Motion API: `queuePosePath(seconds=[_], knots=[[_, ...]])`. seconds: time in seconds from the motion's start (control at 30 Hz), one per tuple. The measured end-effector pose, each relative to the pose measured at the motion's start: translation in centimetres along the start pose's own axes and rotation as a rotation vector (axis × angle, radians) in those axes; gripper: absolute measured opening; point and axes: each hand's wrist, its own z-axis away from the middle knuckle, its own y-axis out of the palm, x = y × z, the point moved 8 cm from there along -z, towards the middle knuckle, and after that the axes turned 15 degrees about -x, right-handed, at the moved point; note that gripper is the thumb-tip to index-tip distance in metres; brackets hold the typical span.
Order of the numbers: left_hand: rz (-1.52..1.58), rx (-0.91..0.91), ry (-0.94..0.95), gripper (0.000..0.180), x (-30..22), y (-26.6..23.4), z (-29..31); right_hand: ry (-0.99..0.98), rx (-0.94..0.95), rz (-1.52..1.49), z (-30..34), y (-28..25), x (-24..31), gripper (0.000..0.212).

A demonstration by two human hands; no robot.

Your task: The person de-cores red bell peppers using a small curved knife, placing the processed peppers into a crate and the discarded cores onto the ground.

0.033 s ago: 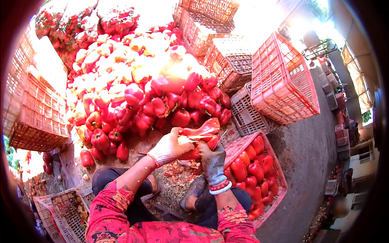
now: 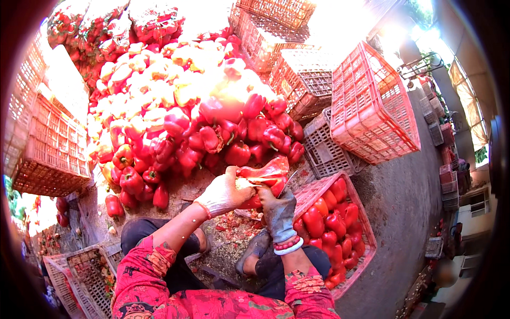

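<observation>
A cut-open red bell pepper (image 2: 268, 171) is held up in front of me, its pale inside showing. My left hand (image 2: 226, 190), in a whitish glove, is closed around its left side. My right hand (image 2: 277, 208), in a dirty grey glove, is closed against its lower right side. A thin shiny strip, apparently a knife blade (image 2: 290, 179), sticks out beyond the right fingers; its handle is hidden in the glove. Just right of that hand, a red plastic crate (image 2: 367, 226) holds several shiny red peppers (image 2: 333, 226).
Ahead rises a large heap of red peppers (image 2: 175, 125), with full bags (image 2: 154, 24) behind it. An orange crate (image 2: 372, 109) is perched on a dark crate (image 2: 321, 146) at the right. Crates (image 2: 53, 143) stand left; another crate (image 2: 87, 279) with scraps sits at lower left. Pepper bits litter the ground (image 2: 228, 234).
</observation>
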Motion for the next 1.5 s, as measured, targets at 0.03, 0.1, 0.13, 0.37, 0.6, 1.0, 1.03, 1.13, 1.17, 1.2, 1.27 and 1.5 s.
queuePosePath(seconds=[0.03, 0.1, 0.13, 0.37, 0.6, 1.0, 1.03, 1.13, 1.17, 1.2, 1.27, 1.5], knots=[[-0.090, 0.008, -0.022, 0.077, 0.0, 0.2, 0.0, -0.124, 0.014, 0.089, 0.2, 0.0, 0.5, 0.017], [-0.212, -0.011, -0.034, 0.079, 1.0, -0.1, 0.3, -0.373, 0.051, 0.258, 0.6, 0.2, 2.2, 0.017], [-0.243, -0.035, -0.022, 0.078, 1.7, -0.4, 0.4, -0.361, 0.053, 0.315, 0.2, -0.1, 2.4, 0.018], [0.522, 0.092, -0.235, 0.061, 2.0, -1.6, 0.4, 0.141, -0.180, -0.124, -2.7, -3.3, -0.3, 0.021], [0.811, 0.118, -0.099, 0.022, -0.5, -1.7, 0.5, 0.129, -0.098, -0.016, -2.3, -3.0, 1.0, 0.027], [-0.152, 0.118, 0.445, 0.068, -1.8, 1.2, 3.4, -0.612, 0.036, 0.211, 0.5, -0.3, 3.9, 0.024], [-0.118, 0.116, 0.467, 0.067, -1.9, 1.2, 3.7, -0.559, 0.019, 0.145, 0.2, -0.7, 3.6, 0.025], [0.011, 0.069, 0.499, 0.061, -2.0, 1.1, 4.2, -0.182, -0.044, 0.114, -0.8, -1.8, 2.5, 0.025], [0.152, 0.041, 0.461, 0.062, -2.1, 0.6, 4.0, -0.141, -0.057, 0.082, -0.9, -1.9, 2.2, 0.025], [0.292, 0.014, 0.422, 0.063, -1.9, 0.0, 3.7, -0.100, -0.067, 0.053, -0.9, -2.1, 1.9, 0.025], [0.368, 0.018, 0.326, 0.062, -3.3, -2.1, 3.7, -0.072, -0.092, 0.056, -1.2, -2.5, 1.4, 0.025], [-0.119, 0.043, 0.374, 0.080, -2.6, -0.8, 3.8, -0.448, -0.056, 0.169, 0.6, -1.2, 3.5, 0.024]])
